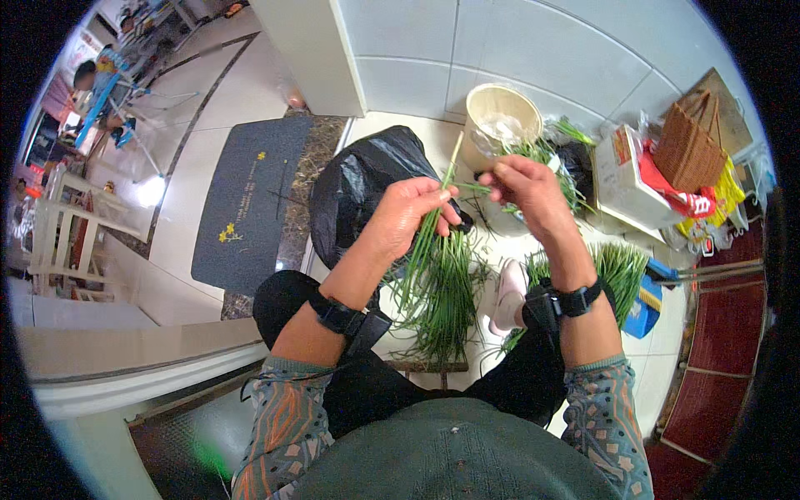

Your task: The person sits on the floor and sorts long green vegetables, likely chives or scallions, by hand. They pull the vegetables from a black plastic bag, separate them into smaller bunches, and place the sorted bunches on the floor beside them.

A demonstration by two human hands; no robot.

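Observation:
My left hand (pixel 415 209) holds a small bunch of long green stalks (pixel 427 234), their pale ends pointing up past the fingers. Close by on the right, my right hand (pixel 522 187) pinches a short green piece between thumb and fingers, near the stalks. Beneath my left hand lies a larger heap of green stalks (pixel 451 300) on the floor between my legs. Another thick pile of stalks (pixel 615 269) lies to the right, beyond my right wrist. Loose leaves (pixel 550 162) lie beside the beige bin, partly behind my right hand.
A beige bin (pixel 503 103) with clear plastic inside stands ahead, beside a black plastic bag (pixel 359 181). At right are a white box (pixel 619 172), a woven basket (pixel 690 147) and a blue dustpan (pixel 639 317). A dark doormat (pixel 250 200) lies left. A person (pixel 94 78) is far left.

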